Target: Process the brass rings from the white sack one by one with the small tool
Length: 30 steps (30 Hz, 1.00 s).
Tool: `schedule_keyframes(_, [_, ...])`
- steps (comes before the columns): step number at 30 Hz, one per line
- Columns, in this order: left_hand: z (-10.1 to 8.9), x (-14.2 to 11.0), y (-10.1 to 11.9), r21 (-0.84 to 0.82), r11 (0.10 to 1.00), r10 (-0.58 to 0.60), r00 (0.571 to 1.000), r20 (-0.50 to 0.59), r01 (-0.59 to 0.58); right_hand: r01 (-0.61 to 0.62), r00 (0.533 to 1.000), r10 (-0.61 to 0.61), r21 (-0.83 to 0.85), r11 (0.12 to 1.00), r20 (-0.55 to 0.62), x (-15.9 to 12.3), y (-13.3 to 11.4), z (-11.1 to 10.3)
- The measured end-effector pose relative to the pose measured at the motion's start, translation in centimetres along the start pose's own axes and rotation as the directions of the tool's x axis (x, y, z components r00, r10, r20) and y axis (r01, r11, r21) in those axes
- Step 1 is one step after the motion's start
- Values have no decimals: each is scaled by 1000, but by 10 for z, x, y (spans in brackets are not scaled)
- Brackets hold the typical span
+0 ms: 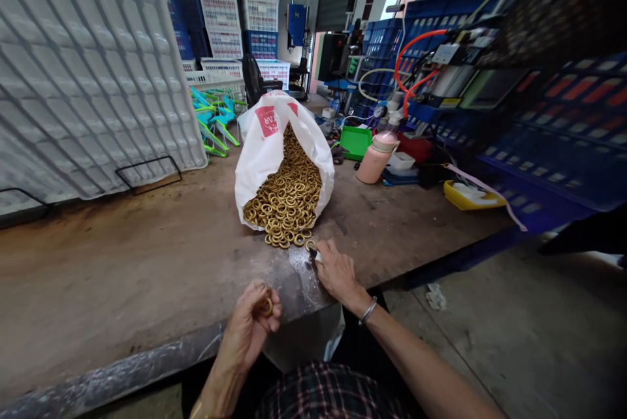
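Note:
My left hand (251, 322) is raised just over the table's front edge, its fingers curled around a brass-coloured ring (267, 307). A small tool with a dark tip and pale body (316, 254) is gripped in my right hand (339, 273); its exact kind is unclear. The tip meets a single loose ring (310, 245) on the tabletop. Just beyond both hands, a white plastic bag (252, 158) lies on its side, its mouth towards me. Many similar rings (289, 194) fill it and spill from the opening onto the table.
White ribbed trays (93, 66) stand upright at left, with a black wire frame (149, 174) before them. A pink bottle (375, 159), a green tray (356, 142) and a yellow dish (470, 197) sit at right on the brown table (161, 262). Blue crates (563, 138) line the right side.

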<state>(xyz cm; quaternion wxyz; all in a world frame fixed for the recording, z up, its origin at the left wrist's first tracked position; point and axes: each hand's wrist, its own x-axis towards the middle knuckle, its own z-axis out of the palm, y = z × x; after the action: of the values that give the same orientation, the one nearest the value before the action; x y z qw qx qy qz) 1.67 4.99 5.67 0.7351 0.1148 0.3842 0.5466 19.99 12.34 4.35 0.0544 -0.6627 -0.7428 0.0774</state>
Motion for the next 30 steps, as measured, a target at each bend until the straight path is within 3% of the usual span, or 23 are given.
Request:
schedule_keyframes(3, [-2,0,2,-73,996,-54,998,28,56,90,996,-84,212,973,-34,0,-7,2])
schedule_keyframes(5, [-3,0,2,-107,992,-60,998,23,62,114,993,-99,464,878,-57,0,-17,2])
schedule_keyframes(7, [-4,0,2,-94,995,-18,1000,-8,17,62,996,-85,716,695,-5,-1,-31,1])
schedule_keyframes(9, [-5,0,2,-12,997,70,997,-35,-70,-62,985,-116,888,456,129,-3,-44,-1])
schedule_keyframes(11, [-6,0,2,124,975,192,980,-48,-185,-217,943,-200,948,235,265,-7,-56,-3])
schedule_keyframes(13, [-8,1,1,297,913,310,949,-56,-281,-341,891,-290,936,85,350,-10,-63,-5])
schedule_keyframes(18, [-9,2,-2,541,753,456,890,-20,-374,-477,819,-404,875,-83,408,-13,-69,-1])
schedule_keyframes(21, [-7,2,-3,596,676,515,856,38,-434,-480,810,-421,874,-77,408,-14,-70,1])
schedule_keyframes(23, [-5,3,-2,622,648,522,851,56,-439,-419,833,-387,908,24,395,-14,-71,1])
schedule_keyframes(27, [-4,4,0,644,640,523,852,33,-418,-148,932,-271,936,321,241,-13,-74,-2])
schedule_keyframes(30, [-6,4,1,639,691,445,895,-6,-339,-106,938,-270,922,372,217,-11,-74,-1])
